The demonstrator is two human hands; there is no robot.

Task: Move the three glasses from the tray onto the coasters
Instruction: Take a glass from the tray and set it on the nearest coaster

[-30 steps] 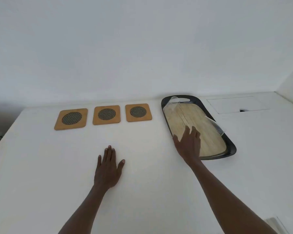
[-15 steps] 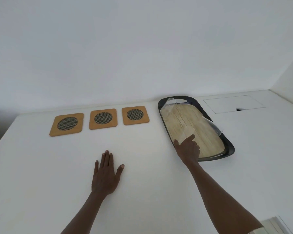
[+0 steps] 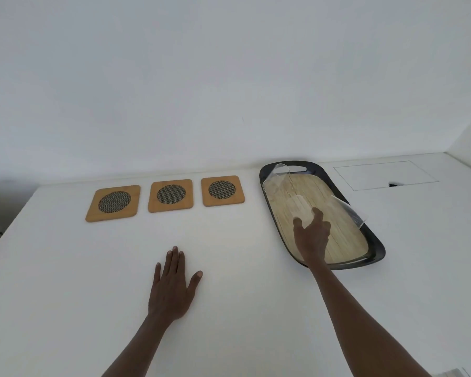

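Three wooden coasters with dark mesh centres lie in a row: left coaster (image 3: 113,203), middle coaster (image 3: 170,195), right coaster (image 3: 223,190). To their right is a black tray (image 3: 379,247) with a bamboo floor. Three clear glasses stand on it: a far glass (image 3: 279,173), a middle glass (image 3: 299,204) and a right glass (image 3: 348,211). My right hand (image 3: 312,235) is over the tray's near half, thumb and fingers curled around the middle glass's lower part. My left hand (image 3: 173,285) rests flat on the white table, fingers spread, holding nothing.
The white table (image 3: 65,295) meets a white wall close behind the coasters and tray. A rectangular flush panel (image 3: 384,175) is set into the top right of the tray. The table's left edge drops off beside the left coaster. A pale object (image 3: 458,372) shows at the bottom right corner.
My right hand has moved from the tray's near rim forward over the tray and closed its fingers around the middle glass. My left hand has stayed flat on the table.
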